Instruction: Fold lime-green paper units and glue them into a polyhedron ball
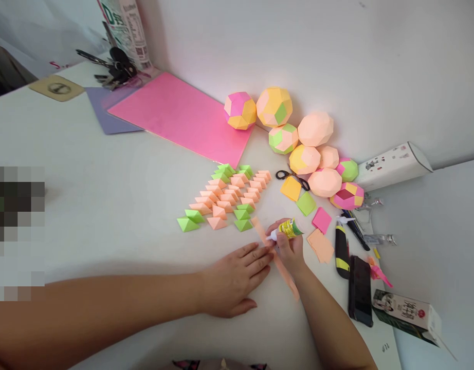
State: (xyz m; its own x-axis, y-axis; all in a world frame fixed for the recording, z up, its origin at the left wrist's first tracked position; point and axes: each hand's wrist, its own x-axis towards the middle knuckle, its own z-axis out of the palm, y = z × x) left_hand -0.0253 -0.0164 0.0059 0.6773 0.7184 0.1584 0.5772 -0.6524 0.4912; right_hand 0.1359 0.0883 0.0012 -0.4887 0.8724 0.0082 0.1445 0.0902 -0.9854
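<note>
My right hand (287, 247) is closed around a small yellow-and-green glue bottle (289, 229), tilted so its white nozzle points down to the left. The nozzle tip is over a peach paper strip (286, 276) lying slantwise on the white table. My left hand (240, 275) lies flat, its fingers stretched out and their tips touching the strip. Just beyond the hands stand rows of small folded paper pieces, peach (216, 222) and green (188, 224). To the right of the bottle lie peach paper squares (321, 246) and a pink square (322, 220).
Faceted paper balls (315, 129) cluster against the wall, with black scissors (292, 178) before them. A pink sheet (179, 115) lies at the back left, near keys (119, 67). On the right are a utility knife (341, 249), a phone (360, 290) and a drink carton (404, 314).
</note>
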